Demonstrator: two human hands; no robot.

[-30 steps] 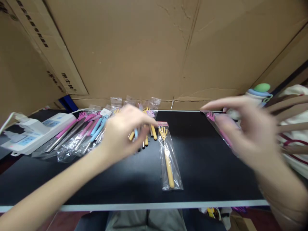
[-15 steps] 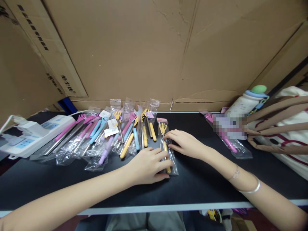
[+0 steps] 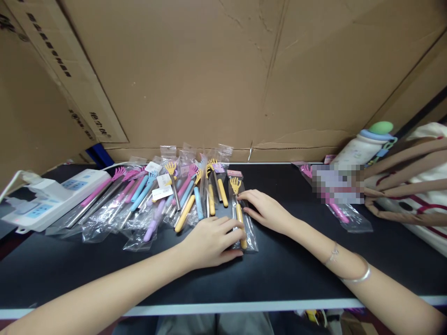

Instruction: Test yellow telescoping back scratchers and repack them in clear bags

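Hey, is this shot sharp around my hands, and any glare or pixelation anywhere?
Head view: left hand and right hand look fairly sharp; same view, glints on the piled bags; same view, a pixelated patch overlaps the far-right pink scratcher.

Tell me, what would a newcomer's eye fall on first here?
Probably the colourful heap of bagged claw-headed sticks, spread over the left part of the black table. Next, near the middle, a yellow stick in a clear bag, with the left hand over its handle and the right hand by its neck. Far right, a green-topped bottle sits beside a bag with brown handles.
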